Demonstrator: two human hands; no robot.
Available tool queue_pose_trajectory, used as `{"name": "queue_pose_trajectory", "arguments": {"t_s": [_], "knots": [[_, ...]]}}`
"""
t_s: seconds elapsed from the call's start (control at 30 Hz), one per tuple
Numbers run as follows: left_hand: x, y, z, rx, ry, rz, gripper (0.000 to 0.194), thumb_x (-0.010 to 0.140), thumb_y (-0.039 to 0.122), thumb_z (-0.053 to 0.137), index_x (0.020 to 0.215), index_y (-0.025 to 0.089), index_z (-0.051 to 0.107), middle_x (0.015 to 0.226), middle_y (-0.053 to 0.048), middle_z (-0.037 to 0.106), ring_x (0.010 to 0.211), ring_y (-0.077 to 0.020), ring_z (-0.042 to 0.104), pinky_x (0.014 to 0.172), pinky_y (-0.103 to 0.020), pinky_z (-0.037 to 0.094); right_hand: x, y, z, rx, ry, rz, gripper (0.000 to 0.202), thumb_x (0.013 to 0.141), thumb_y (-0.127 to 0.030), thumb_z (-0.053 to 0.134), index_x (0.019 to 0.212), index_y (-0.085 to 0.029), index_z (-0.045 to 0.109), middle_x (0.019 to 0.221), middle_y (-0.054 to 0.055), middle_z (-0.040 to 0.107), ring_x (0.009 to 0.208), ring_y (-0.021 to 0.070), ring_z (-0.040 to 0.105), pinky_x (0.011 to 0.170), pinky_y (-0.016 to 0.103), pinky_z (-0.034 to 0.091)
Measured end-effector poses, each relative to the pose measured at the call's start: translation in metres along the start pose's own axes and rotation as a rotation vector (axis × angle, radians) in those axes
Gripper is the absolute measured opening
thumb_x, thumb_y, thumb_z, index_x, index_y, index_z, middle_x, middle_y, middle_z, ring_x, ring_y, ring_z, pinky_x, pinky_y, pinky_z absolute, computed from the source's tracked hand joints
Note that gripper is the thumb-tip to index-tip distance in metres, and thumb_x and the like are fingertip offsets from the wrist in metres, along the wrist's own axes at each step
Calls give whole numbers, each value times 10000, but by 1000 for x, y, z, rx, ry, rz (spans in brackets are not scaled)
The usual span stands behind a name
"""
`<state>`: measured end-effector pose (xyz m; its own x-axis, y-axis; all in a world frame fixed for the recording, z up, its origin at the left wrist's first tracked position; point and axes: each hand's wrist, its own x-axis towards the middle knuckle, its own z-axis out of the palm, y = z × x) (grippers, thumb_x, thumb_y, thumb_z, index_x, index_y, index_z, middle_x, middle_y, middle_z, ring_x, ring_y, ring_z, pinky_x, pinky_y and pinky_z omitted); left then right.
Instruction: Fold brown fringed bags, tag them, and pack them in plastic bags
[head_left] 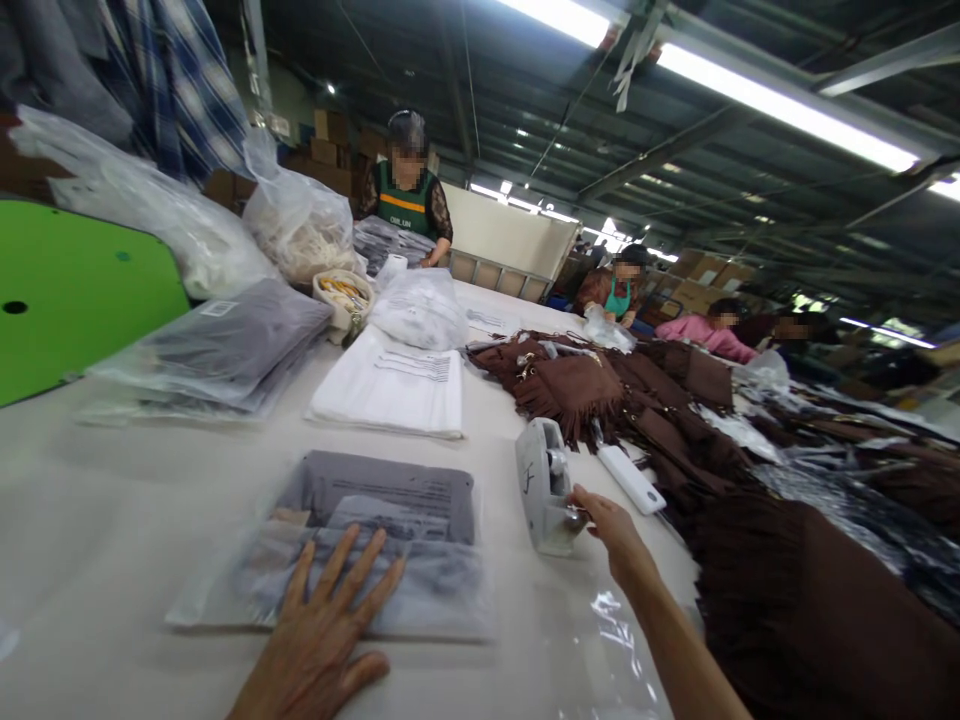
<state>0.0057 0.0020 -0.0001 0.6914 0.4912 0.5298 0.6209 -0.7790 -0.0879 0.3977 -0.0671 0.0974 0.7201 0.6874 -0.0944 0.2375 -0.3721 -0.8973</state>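
My left hand [330, 610] lies flat with its fingers spread on a clear plastic bag [442, 595]. Inside the bag is a folded grey item [390, 475], and the bag's flap is folded over its lower half. To the right stands a white tape dispenser [536, 490] with a dark mark on its side. The fingertips of my right hand [611, 530] are pinched together at the dispenser's front end, on the tape; the strip itself is hard to make out.
Bagged grey items [225, 340] and a stack of white printed bags [390, 385] lie beyond. Brown fringed bags [577, 390] are heaped along the right, near a white oblong device [631, 478]. A green panel [82, 290] stands at left. Co-workers [409, 195] work across the table.
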Motion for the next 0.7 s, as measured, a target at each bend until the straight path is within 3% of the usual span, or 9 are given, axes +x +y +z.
{"name": "queue_pose_trajectory", "arguments": {"t_s": [0.2, 0.4, 0.47, 0.57, 0.7], "knots": [[1, -2, -1, -26, 12, -6, 807, 725, 738, 621, 1432, 417, 403, 1461, -50, 485, 1364, -365, 332, 1151, -589, -16, -6, -2, 13, 123, 28, -40, 480, 564, -575, 742, 716, -120, 740, 652, 60, 682, 630, 183, 572, 605, 294, 432], [2, 0, -4, -73, 14, -41, 827, 700, 829, 542, 1413, 425, 430, 1453, -44, 496, 1351, -357, 364, 1159, -569, -37, -35, -6, 5, 174, 190, -113, 432, 669, -574, 696, 796, -162, 696, 715, 29, 666, 733, 191, 579, 696, 292, 452], [1, 1, -5, -59, -15, -31, 819, 720, 771, 597, 1431, 409, 409, 1478, -54, 463, 1365, -371, 343, 1150, -600, -41, -45, 6, 0, 217, 169, -104, 393, 664, -562, 711, 762, -184, 668, 656, -3, 607, 682, 171, 546, 659, 279, 445], [0, 3, -7, -34, -56, -15, 821, 742, 642, 687, 1455, 382, 374, 1514, -69, 407, 1396, -394, 288, 1134, -651, -29, -52, 40, -4, 266, 28, 10, 411, 597, -588, 726, 621, -199, 596, 546, -35, 497, 520, 132, 434, 510, 271, 377], [1, 4, -11, -44, -106, -24, 845, 744, 600, 710, 1469, 371, 343, 1537, -81, 363, 1409, -404, 260, 1121, -684, -21, -58, 71, -8, 63, -53, 134, 455, 587, -632, 697, 637, -190, 599, 493, -55, 445, 471, 118, 378, 481, 258, 296]]}}
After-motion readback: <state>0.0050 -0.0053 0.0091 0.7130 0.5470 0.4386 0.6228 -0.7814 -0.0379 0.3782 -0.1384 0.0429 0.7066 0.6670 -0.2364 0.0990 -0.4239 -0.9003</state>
